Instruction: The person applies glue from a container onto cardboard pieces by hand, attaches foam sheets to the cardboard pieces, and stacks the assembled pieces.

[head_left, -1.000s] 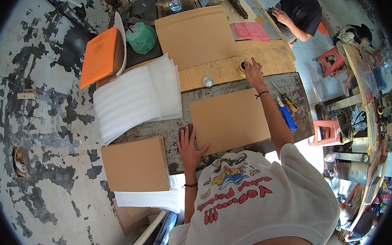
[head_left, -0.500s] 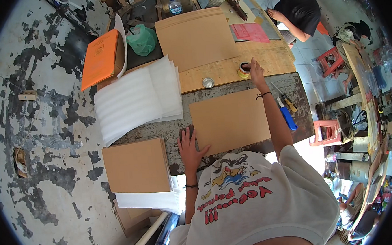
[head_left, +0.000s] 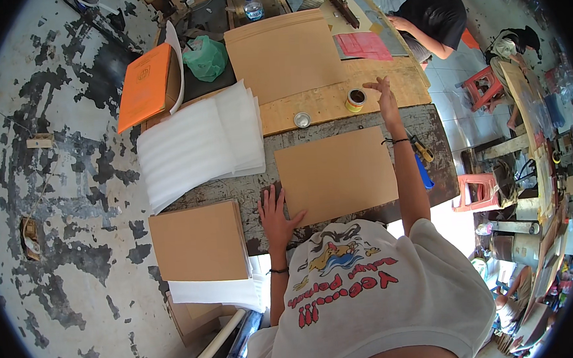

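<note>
My left hand lies flat on the worn tabletop, fingers spread, touching the near left corner of a brown cardboard sheet. I reach out with my right hand, fingers apart, hovering just right of a small open yellow can on a wooden board. It holds nothing. The can's round metal lid lies to the left of it.
White foam sheets lie left, a brown board stack near left. A large cardboard sheet, orange folder, green bag and pink paper are farther back. A blue-handled tool and red stools are on the right. A person in black sits far right.
My right hand has come off the yellow can and moved slightly right with its fingers spread. My left hand stays flat by the cardboard sheet.
</note>
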### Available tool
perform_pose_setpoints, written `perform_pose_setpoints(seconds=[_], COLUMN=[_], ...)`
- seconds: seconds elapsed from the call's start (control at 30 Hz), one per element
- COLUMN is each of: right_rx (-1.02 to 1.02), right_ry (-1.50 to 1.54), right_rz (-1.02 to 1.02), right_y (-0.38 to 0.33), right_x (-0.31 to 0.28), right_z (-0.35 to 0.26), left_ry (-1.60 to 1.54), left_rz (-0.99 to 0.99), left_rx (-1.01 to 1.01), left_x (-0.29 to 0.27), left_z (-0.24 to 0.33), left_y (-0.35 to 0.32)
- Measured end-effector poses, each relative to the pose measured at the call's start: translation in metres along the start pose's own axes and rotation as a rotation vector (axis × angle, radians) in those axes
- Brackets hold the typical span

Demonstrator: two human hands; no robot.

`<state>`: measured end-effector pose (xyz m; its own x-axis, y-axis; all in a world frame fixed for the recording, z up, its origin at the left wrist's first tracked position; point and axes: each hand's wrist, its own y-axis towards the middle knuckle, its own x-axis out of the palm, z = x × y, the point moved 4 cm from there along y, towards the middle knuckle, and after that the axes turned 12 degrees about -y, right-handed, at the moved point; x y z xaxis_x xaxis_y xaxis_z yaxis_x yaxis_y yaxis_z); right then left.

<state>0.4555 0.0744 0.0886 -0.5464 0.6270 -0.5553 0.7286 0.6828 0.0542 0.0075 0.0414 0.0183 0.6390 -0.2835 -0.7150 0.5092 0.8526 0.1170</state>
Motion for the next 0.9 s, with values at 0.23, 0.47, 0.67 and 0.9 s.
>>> perform_pose_setpoints(seconds=[0.23, 0.47, 0.67, 0.9], right_rx=[-0.113, -0.219, -0.315, -0.155], right_ry=[0.057, 0.095, 0.218, 0.619], right_rz=[0.039, 0.076, 0.095, -0.461], right_y=[-0.001, 0.006, -0.02, -0.094], right_x=[-0.038, -0.069, -0.084, 0.009], right_z=[-0.062, -0.118, -0.15, -0.089], left_ry=[0.004, 0.023, 0.012, -0.01], left_rz=[-0.009, -0.001, -0.008, 0.028], left_rx=[-0.01, -0.001, -0.012, -0.015], left_x=[0.001, 0.001, 0.0, -0.001], left_z=[-0.001, -0.001, 0.0, -0.003], left_y=[0.001, 0.0, -0.001, 0.001])
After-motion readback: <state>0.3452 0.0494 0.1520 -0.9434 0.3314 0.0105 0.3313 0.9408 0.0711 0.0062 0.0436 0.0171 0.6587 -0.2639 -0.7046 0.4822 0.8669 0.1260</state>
